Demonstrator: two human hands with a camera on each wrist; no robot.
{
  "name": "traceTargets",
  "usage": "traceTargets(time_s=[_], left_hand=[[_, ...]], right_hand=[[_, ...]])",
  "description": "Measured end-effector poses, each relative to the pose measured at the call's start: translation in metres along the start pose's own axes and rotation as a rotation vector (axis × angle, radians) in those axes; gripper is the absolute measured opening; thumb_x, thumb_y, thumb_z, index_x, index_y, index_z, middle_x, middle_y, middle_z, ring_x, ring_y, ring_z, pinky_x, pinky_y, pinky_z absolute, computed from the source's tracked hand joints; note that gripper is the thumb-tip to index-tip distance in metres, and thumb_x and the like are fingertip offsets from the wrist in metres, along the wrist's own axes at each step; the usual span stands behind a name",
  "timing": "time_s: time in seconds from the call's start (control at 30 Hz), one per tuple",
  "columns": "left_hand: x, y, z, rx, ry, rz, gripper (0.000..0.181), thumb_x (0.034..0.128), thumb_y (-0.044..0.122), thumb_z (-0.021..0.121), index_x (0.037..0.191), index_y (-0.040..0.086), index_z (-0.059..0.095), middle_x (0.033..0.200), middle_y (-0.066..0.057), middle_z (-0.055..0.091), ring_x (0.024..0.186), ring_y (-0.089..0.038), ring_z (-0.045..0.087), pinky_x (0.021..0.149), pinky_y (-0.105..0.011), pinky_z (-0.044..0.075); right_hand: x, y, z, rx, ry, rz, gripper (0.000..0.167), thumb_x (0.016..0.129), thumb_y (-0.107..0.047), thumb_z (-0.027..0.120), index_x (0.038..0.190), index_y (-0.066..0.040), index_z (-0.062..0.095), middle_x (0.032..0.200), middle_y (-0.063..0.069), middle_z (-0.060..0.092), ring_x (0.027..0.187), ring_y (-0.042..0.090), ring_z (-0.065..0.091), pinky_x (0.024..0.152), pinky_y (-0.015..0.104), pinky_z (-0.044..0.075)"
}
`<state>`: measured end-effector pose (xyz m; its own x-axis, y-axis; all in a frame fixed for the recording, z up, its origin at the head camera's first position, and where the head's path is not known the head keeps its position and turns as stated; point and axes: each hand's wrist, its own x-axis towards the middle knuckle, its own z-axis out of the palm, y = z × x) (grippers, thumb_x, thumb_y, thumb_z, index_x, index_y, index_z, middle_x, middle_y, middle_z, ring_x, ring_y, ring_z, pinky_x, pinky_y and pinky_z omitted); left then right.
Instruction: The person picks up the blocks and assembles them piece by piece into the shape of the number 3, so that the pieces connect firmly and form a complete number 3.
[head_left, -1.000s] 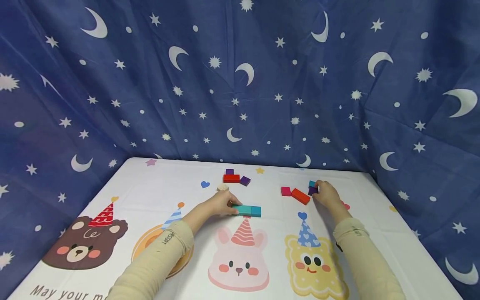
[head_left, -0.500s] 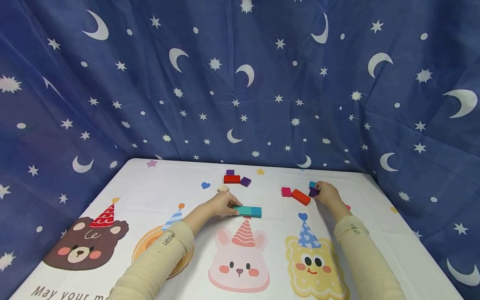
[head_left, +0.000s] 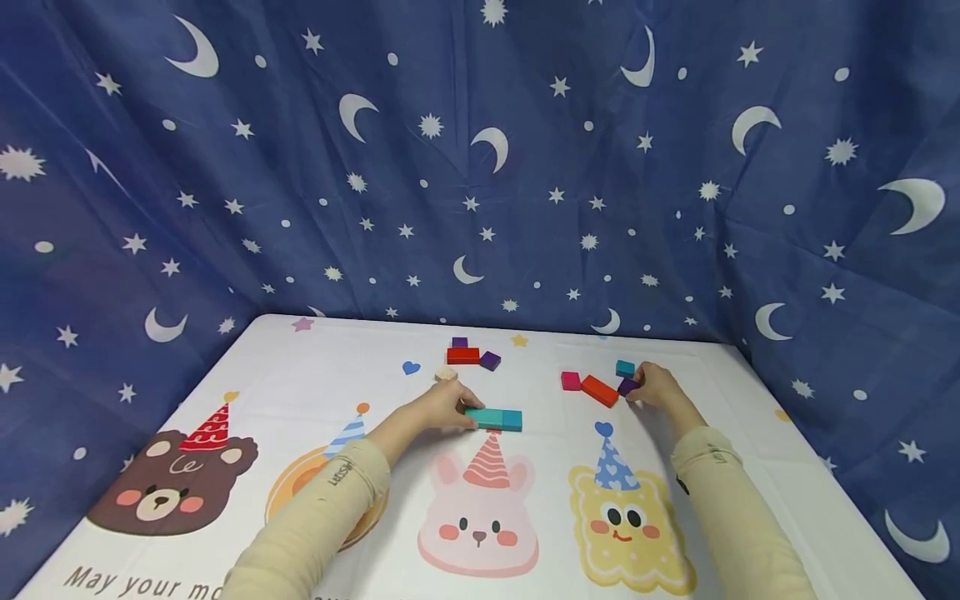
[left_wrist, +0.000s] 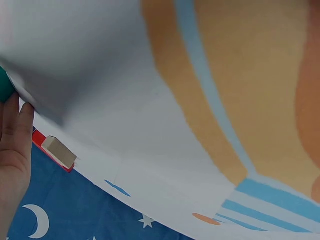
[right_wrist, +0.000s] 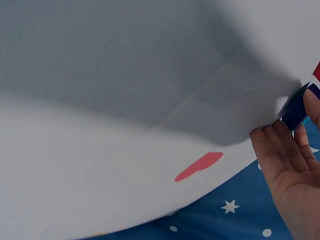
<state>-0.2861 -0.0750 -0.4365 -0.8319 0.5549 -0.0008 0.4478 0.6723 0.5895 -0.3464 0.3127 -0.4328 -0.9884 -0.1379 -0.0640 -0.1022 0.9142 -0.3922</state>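
Note:
In the head view my left hand [head_left: 442, 406] holds the left end of a teal block [head_left: 486, 418]. A blue block [head_left: 512, 421] sits flush against that block's right end. The left wrist view shows only a green corner of the teal block [left_wrist: 5, 85] beside the fingers. Farther right, my right hand [head_left: 660, 388] pinches a small purple block [head_left: 627, 386] between thumb and fingers, at the table surface. The purple block [right_wrist: 295, 109] looks dark in the right wrist view, partly covered by the thumb. Just behind it lies a blue-teal block [head_left: 625, 368].
Left of the right hand lie a long red-orange block [head_left: 600, 391] and a pink block [head_left: 571, 381]. At the back are a red block [head_left: 462, 357], two purple blocks [head_left: 491, 361] and a beige block [head_left: 446, 374]. A starry blue curtain [head_left: 480, 208] borders the table.
My right hand has shifted slightly, and the purple block is now turned at an angle, uncovering more of the blue-teal block behind. The left hand stays on the teal block.

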Motion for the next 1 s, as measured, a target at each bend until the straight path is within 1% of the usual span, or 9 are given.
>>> traceTargets(time_s=[0.13, 0.27, 0.37, 0.5, 0.7, 0.77, 0.83, 0.93, 1.0], left_hand=[[0.001, 0.001, 0.001, -0.002, -0.007, -0.022, 0.029, 0.0769, 0.010, 0.076, 0.105, 0.003, 0.072, 0.103, -0.010, 0.072, 0.081, -0.012, 0.064, 0.078, -0.022, 0.053], [0.003, 0.000, 0.002, -0.001, -0.005, -0.035, 0.029, 0.0768, 0.009, 0.076, 0.105, 0.003, 0.072, 0.103, -0.010, 0.072, 0.083, -0.013, 0.065, 0.080, -0.025, 0.054], [0.005, 0.000, 0.002, -0.008, -0.007, -0.044, 0.029, 0.0771, 0.009, 0.076, 0.105, 0.003, 0.072, 0.104, -0.010, 0.072, 0.084, -0.014, 0.064, 0.082, -0.026, 0.054], [0.005, -0.001, 0.003, -0.009, -0.009, -0.061, 0.029, 0.0773, 0.010, 0.076, 0.106, 0.005, 0.072, 0.104, -0.009, 0.072, 0.085, -0.013, 0.063, 0.083, -0.027, 0.053], [0.005, -0.003, 0.004, 0.002, -0.001, -0.042, 0.029, 0.0771, 0.010, 0.076, 0.105, 0.004, 0.072, 0.103, -0.009, 0.072, 0.083, -0.013, 0.064, 0.081, -0.025, 0.054], [0.004, -0.003, 0.004, -0.006, 0.006, -0.043, 0.029, 0.0770, 0.010, 0.076, 0.105, 0.004, 0.072, 0.103, -0.009, 0.072, 0.084, -0.013, 0.065, 0.082, -0.026, 0.054], [0.004, -0.003, 0.004, -0.015, 0.009, -0.056, 0.029, 0.0769, 0.010, 0.076, 0.105, 0.004, 0.072, 0.103, -0.009, 0.072, 0.085, -0.013, 0.065, 0.083, -0.027, 0.054], [0.003, -0.004, 0.005, -0.023, 0.018, -0.060, 0.028, 0.0764, 0.009, 0.077, 0.104, 0.004, 0.072, 0.102, -0.008, 0.073, 0.084, -0.013, 0.065, 0.082, -0.026, 0.054], [0.002, -0.003, 0.006, -0.025, 0.017, -0.059, 0.028, 0.0765, 0.010, 0.077, 0.104, 0.004, 0.072, 0.101, -0.008, 0.073, 0.083, -0.012, 0.065, 0.081, -0.026, 0.054]], right_hand=[[0.000, 0.005, -0.002, 0.056, -0.006, 0.006, 0.029, 0.074, -0.008, 0.071, 0.086, 0.004, 0.047, 0.079, 0.014, 0.051, 0.078, 0.027, 0.049, 0.071, 0.032, 0.041], [-0.002, 0.003, -0.003, 0.079, -0.016, 0.028, 0.029, 0.076, -0.008, 0.071, 0.089, 0.005, 0.048, 0.082, 0.017, 0.052, 0.080, 0.028, 0.048, 0.073, 0.034, 0.042], [-0.005, 0.002, -0.001, 0.078, 0.003, 0.063, 0.028, 0.077, -0.007, 0.070, 0.091, 0.006, 0.050, 0.088, 0.022, 0.056, 0.082, 0.030, 0.050, 0.076, 0.037, 0.044], [-0.009, 0.000, 0.000, 0.090, 0.046, 0.074, 0.029, 0.078, -0.007, 0.070, 0.094, 0.008, 0.051, 0.098, 0.029, 0.060, 0.086, 0.034, 0.054, 0.080, 0.042, 0.046], [-0.014, -0.002, 0.001, 0.130, 0.107, 0.092, 0.034, 0.082, -0.006, 0.067, 0.106, 0.012, 0.051, 0.112, 0.035, 0.057, 0.097, 0.042, 0.056, 0.090, 0.049, 0.048], [-0.015, -0.003, 0.002, 0.138, 0.139, 0.078, 0.037, 0.083, -0.006, 0.066, 0.111, 0.014, 0.051, 0.115, 0.036, 0.056, 0.102, 0.044, 0.056, 0.092, 0.051, 0.047], [-0.016, -0.006, 0.003, 0.149, 0.175, 0.039, 0.039, 0.084, -0.006, 0.065, 0.114, 0.016, 0.052, 0.115, 0.036, 0.057, 0.104, 0.045, 0.056, 0.092, 0.051, 0.047], [-0.017, -0.011, 0.005, 0.176, 0.224, -0.022, 0.040, 0.084, -0.006, 0.065, 0.115, 0.016, 0.055, 0.112, 0.035, 0.059, 0.102, 0.045, 0.058, 0.091, 0.051, 0.048], [-0.018, -0.015, 0.006, 0.191, 0.242, -0.046, 0.040, 0.084, -0.007, 0.066, 0.115, 0.016, 0.056, 0.112, 0.035, 0.060, 0.101, 0.044, 0.059, 0.090, 0.051, 0.048]])
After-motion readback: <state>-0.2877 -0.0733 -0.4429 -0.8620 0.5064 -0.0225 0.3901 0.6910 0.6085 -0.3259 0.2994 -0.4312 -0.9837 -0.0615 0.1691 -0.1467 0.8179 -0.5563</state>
